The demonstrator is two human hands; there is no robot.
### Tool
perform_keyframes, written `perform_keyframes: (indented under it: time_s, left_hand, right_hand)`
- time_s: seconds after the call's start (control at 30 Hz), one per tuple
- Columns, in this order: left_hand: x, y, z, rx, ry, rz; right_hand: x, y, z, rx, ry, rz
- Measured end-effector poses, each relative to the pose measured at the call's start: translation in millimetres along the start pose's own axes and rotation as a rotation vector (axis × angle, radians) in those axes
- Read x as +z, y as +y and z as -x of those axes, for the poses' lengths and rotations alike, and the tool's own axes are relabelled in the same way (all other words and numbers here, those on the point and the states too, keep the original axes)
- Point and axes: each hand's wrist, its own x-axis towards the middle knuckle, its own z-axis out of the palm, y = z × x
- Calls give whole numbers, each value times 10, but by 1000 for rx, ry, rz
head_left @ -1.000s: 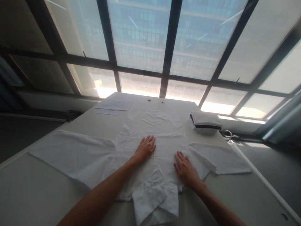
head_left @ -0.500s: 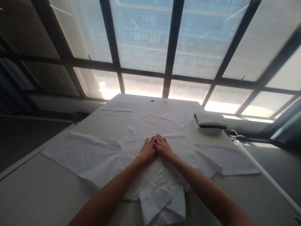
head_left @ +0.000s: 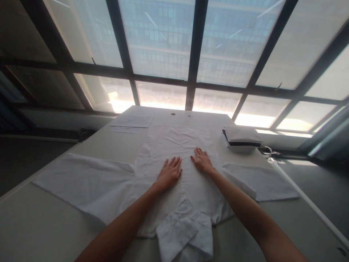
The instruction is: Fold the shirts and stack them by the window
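Note:
A white button-up shirt (head_left: 196, 189) lies front side up on the table, its collar (head_left: 185, 233) nearest me and its sleeves spread out to both sides. My left hand (head_left: 169, 171) rests flat on the shirt just left of the button line, fingers stretched out. To the right of the buttons, and a little farther off, my right hand (head_left: 201, 159) lies flat on the cloth with its fingers apart. Neither hand grips anything. Creases show in the cloth beyond the hands, toward the hem.
The white table (head_left: 21, 225) reaches to a large window (head_left: 160, 40). Sheets of paper (head_left: 132, 121) lie at its far left. A stack of folded white and black cloth (head_left: 241, 137) sits at the far right, near a metal ring-shaped object (head_left: 268, 151) by the edge.
My hands were together at the middle of the shirt and have moved apart. The left shifted slightly left; the right slid right and away from me. The view tilted slightly.

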Motion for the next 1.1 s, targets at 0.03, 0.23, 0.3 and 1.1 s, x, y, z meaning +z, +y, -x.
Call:
perform_keyframes:
  time_s: [0.03,0.23,0.3,1.1]
  left_hand:
    - [0,-2,-1,-3,-4,2]
    - [-13,2,5,-10,-19,13]
    - [-8,2,7,-9,-15,14]
    - [20,3,-2,-2,1,7]
  right_hand:
    - [-21,119,-27,31,5,13]
    - [-97,667,-166,189,8,56]
    - [-97,750,-203,221,12,68]
    - [115,-465,324,-242,-11,-59]
